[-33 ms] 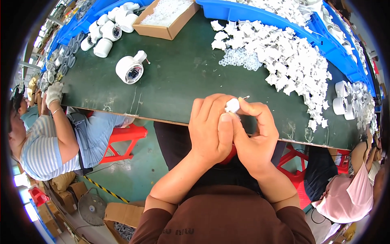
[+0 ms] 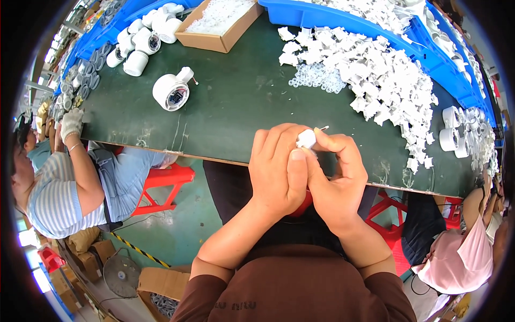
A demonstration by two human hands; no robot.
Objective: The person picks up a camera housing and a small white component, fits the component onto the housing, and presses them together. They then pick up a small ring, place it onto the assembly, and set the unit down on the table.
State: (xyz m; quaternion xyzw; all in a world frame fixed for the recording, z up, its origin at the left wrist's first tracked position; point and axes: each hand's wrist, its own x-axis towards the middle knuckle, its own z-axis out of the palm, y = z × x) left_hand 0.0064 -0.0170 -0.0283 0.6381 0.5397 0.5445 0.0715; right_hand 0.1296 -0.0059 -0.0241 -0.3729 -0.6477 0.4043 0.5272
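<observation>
At the table's front edge, both of my hands are together around a white plastic part [image 2: 306, 139], mostly hidden by the fingers. My left hand [image 2: 279, 169] is closed over it, thumb pressed along its near side. My right hand [image 2: 339, 180] pinches it from the right with thumb and forefinger. A short thin wire end [image 2: 323, 128] pokes out by the right forefinger. Farther left on the table lies a white round housing [image 2: 170, 92] with a side arm, a dark inside and a small wire.
White bracket-like pieces [image 2: 386, 80] are heaped at the right, beside small clear rings [image 2: 317, 78]. Blue bins [image 2: 343, 26] and a cardboard box [image 2: 214, 42] line the back. White housings [image 2: 146, 41] cluster at the back left. Co-workers sit on both sides; a gloved hand [image 2: 71, 124] rests at left.
</observation>
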